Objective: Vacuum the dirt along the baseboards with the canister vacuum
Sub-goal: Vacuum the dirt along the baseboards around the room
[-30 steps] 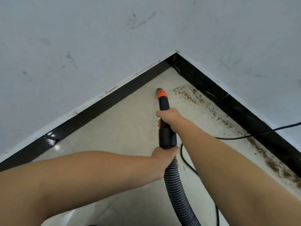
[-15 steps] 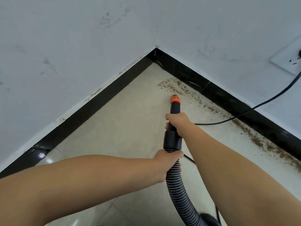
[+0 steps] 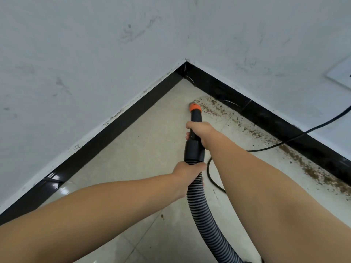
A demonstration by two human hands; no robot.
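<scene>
Here both hands (image 3: 201, 132) clenched the black, orange-tipped vacuum nozzle (image 3: 195, 107) at the brown dirt trail's (image 3: 212, 109) corner end; next, sweep rightward along the black baseboard (image 3: 266, 118).

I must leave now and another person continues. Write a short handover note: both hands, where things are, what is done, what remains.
Left hand grips the ribbed hose just below the black cuff. Right hand grips the nozzle tube; its orange tip sits at the corner end of the dirt.
Done: floor along the left baseboard looks clean.
Left: the brown dirt strip along the right baseboard, out to the frame edge. The power cord crosses it.
</scene>
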